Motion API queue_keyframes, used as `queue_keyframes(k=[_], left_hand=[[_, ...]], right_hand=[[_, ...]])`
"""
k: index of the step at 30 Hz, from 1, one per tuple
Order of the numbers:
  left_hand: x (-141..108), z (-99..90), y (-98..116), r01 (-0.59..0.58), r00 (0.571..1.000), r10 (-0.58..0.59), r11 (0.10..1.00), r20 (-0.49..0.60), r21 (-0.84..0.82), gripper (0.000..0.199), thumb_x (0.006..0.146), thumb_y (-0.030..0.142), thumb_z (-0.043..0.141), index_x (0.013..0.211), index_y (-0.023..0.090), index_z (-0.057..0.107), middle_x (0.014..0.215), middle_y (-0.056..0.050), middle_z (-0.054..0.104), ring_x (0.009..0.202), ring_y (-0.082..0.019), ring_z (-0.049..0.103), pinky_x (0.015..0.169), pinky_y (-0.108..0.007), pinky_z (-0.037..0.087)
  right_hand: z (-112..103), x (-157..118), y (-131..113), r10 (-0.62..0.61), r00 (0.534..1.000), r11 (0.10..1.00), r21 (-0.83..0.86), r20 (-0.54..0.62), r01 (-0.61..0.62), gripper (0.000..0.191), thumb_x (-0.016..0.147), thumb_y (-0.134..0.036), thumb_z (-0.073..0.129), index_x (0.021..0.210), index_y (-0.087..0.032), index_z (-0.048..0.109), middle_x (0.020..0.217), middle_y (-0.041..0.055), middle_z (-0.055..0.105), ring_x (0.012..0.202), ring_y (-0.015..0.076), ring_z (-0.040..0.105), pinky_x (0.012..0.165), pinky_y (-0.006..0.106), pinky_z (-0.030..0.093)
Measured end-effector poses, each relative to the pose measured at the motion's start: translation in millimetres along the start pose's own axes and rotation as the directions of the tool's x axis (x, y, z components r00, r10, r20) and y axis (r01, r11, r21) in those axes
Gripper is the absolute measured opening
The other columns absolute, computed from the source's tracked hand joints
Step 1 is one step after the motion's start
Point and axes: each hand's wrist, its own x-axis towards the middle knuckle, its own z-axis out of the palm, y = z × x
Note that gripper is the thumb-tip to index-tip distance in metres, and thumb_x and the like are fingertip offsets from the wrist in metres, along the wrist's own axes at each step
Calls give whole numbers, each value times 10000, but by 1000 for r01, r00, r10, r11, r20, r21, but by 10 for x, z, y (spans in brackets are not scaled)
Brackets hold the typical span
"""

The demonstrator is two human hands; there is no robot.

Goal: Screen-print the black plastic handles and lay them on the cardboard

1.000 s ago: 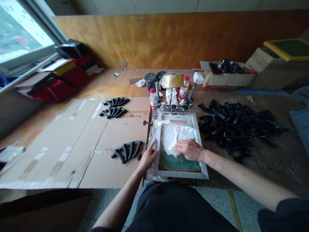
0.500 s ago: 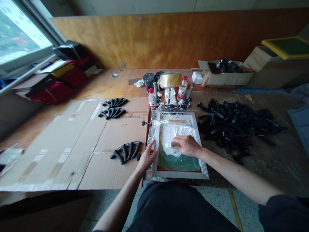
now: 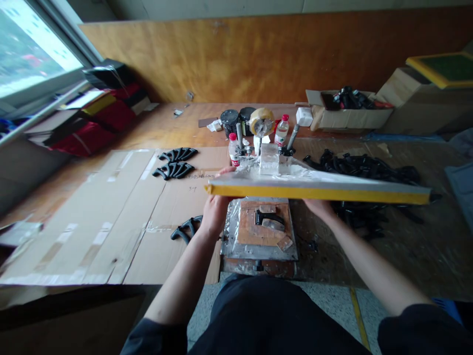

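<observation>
Big change vs. the earlier view: the yellow-edged screen frame (image 3: 318,191) is now swung up, seen nearly edge-on, tilted w/ its near side raised and its far side still at the hinge clamps (image 3: 246,159). Before, it lay flat w/ the right hand rubbing white paste over the green mesh; now the mesh faces away from view. Left hand (image 3: 218,212) is part open, wrapped round the frame's left end, fingers curling up behind it, so it has hold. Right hand (image 3: 318,207) is up under the near edge by the right side, fingers hidden, so can't tell how tight. Under the frame is a plastic-wrapped board (image 3: 231,236) w/ a brown sheet (image 3: 254,229) on it, and a black arc-shaped part (image 3: 269,216) lies on that w/ small pale pieces. Behind: two ink cans (image 3: 229,123), a tape roll (image 3: 261,122), two water bottles (image 3: 233,150). Right of the board, a heap of black parts (image 3: 362,165); left, more on taped cardboard sheets (image 3: 111,217). Wooden bench (image 3: 155,118), plywood wall (image 3: 221,54) behind, carton (image 3: 351,118) far right, red bags (image 3: 86,140) under the window (image 3: 33,49).
</observation>
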Motion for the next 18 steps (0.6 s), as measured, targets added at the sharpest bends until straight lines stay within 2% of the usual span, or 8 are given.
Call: queue_keyframes(k=[3,5,7,9,11,14,16,18], left_hand=[[30,136,-70,7,997,-14,995,-77,-98,535,888,601,448,1240,201,502,1042,-91,670,963,-198,639,714,-284,540],[-134,200,-275,155,984,-164,980,-64,-123,540,873,610,474,1199,181,511,1039,-112,681,903,-201,661,670,-278,536],[-407,255,-563,481,877,-477,872,57,-92,552,824,612,561,1132,155,551,1051,-145,688,850,-221,676,623,-285,532],[-696,294,-841,726,686,-708,683,166,-85,559,801,622,587,1104,153,578,1104,-163,677,892,-248,677,642,-317,546],[-902,263,-1028,773,634,-754,609,169,-181,486,822,594,579,1033,156,601,1102,-146,677,917,-236,675,696,-327,555],[-974,-88,-1130,699,699,-715,681,6,-218,378,842,516,586,930,149,595,1038,-122,692,814,-201,690,639,-282,547],[-922,-572,-1156,643,739,-647,761,-189,-91,372,861,508,548,947,148,590,1016,-115,699,732,-183,694,560,-246,524],[-874,-1165,-1204,651,689,-569,758,-448,39,372,896,495,463,908,145,589,901,-101,708,631,-157,677,505,-225,497]], right_hand=[[477,-399,-203,-126,967,970,-179,220,167,232,794,-376,712,782,-148,670,886,82,681,887,209,598,824,308,475],[711,-575,-401,-84,943,929,-318,321,190,168,838,-309,679,845,-146,638,962,124,668,974,253,581,851,352,454],[831,-701,-618,36,948,914,-394,317,97,129,902,-264,588,894,-137,605,923,137,661,938,259,584,812,353,450],[865,-810,-823,43,955,926,-371,294,72,142,942,-267,517,913,-144,582,881,125,652,900,252,579,788,349,444],[836,-889,-942,-130,935,944,-248,331,219,145,959,-268,484,909,-166,574,899,98,647,919,231,567,813,334,437],[657,-858,-762,-313,859,908,-137,405,395,157,969,-196,440,948,-189,595,997,60,649,987,187,551,866,293,426],[454,-740,-383,-151,900,905,-310,408,292,242,943,-93,406,1034,-190,608,1083,68,643,1039,183,544,856,280,428],[245,-615,85,144,904,798,-587,402,135,337,911,-48,386,1148,-182,585,1144,103,629,1069,209,549,824,300,438]])
